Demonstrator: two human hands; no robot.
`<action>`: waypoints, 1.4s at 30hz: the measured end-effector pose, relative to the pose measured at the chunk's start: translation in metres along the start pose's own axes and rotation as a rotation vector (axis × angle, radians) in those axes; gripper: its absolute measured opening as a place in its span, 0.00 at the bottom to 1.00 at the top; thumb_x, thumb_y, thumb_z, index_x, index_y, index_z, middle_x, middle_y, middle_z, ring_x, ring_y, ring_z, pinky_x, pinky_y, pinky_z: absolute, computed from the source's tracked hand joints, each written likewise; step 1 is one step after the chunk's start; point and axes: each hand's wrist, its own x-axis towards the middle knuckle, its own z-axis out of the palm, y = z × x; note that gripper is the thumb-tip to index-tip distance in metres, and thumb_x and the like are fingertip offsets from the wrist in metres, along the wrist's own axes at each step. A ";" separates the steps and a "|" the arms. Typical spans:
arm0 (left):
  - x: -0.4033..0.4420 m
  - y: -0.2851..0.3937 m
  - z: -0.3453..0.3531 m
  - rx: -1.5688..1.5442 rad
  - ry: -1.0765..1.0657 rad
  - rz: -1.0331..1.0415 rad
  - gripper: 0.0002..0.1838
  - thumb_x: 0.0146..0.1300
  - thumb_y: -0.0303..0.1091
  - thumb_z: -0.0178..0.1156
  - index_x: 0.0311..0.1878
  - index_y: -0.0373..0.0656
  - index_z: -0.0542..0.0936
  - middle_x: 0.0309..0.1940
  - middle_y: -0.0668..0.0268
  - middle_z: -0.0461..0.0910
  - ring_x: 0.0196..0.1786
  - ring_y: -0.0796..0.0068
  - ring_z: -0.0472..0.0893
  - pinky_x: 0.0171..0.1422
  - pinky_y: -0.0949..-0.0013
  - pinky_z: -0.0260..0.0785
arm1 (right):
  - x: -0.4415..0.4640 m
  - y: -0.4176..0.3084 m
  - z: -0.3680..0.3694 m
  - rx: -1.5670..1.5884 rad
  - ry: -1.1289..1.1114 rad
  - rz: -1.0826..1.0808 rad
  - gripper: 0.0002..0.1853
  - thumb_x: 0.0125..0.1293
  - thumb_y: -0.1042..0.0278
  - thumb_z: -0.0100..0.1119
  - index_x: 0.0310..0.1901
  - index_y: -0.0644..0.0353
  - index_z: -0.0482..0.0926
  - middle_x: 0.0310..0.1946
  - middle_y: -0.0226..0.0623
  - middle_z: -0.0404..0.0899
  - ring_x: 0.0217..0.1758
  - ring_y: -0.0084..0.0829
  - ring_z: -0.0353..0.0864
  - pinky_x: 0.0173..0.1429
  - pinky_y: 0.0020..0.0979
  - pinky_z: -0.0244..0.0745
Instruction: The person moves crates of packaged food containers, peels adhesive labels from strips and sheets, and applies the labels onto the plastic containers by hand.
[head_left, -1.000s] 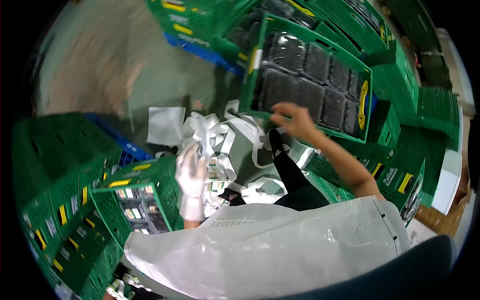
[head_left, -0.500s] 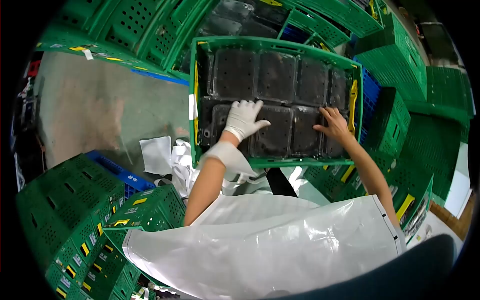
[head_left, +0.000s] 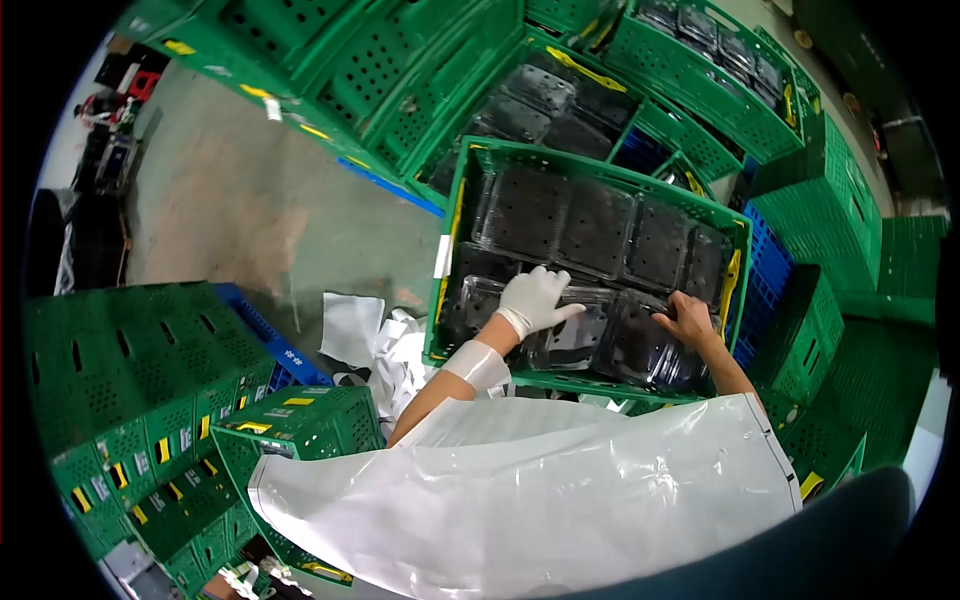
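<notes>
A green crate (head_left: 445,290) in front of me holds rows of clear plastic containers (head_left: 597,228) with small holes; they look dark inside. My left hand (head_left: 533,300), in a white glove, rests on the near row with its fingers and thumb stretched out. Bare and bent, the fingers of my right hand (head_left: 690,320) grip the far edge of a clear container (head_left: 640,335) at the near right. That container and its neighbour sit slightly tilted and catch the light. My right fingertips are partly hidden.
More green crates (head_left: 350,70) stand stacked at the far left, with another stack (head_left: 130,360) at the near left. A crate of containers (head_left: 545,90) lies beyond mine. White sheets (head_left: 352,325) lie on the floor. A blue pallet (head_left: 765,275) shows at right.
The view has shifted, so the crate appears lower and farther right. The near-row containers have tilted between my hands. My right fingers have bent in over a container's edge.
</notes>
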 end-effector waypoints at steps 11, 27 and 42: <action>-0.065 0.039 -0.077 0.152 0.618 0.120 0.22 0.54 0.54 0.59 0.21 0.46 0.67 0.13 0.70 0.62 0.19 0.72 0.66 0.18 0.73 0.61 | -0.038 -0.055 -0.050 0.031 0.133 -0.058 0.25 0.47 0.50 0.70 0.26 0.59 0.66 0.16 0.43 0.70 0.20 0.47 0.74 0.26 0.38 0.69; -0.539 0.010 -0.216 0.481 1.285 -0.948 0.20 0.42 0.49 0.71 0.24 0.45 0.75 0.15 0.68 0.68 0.18 0.69 0.69 0.20 0.69 0.62 | 0.015 -0.508 -0.116 -0.062 0.090 -1.027 0.21 0.49 0.61 0.71 0.39 0.60 0.71 0.16 0.35 0.61 0.16 0.28 0.60 0.20 0.27 0.58; -0.966 -0.031 -0.105 0.525 0.934 -1.594 0.22 0.50 0.55 0.64 0.23 0.48 0.70 0.14 0.72 0.69 0.18 0.71 0.73 0.20 0.69 0.65 | -0.120 -1.019 0.294 -0.193 -0.478 -1.956 0.27 0.52 0.41 0.60 0.30 0.61 0.68 0.18 0.42 0.75 0.26 0.51 0.75 0.30 0.44 0.70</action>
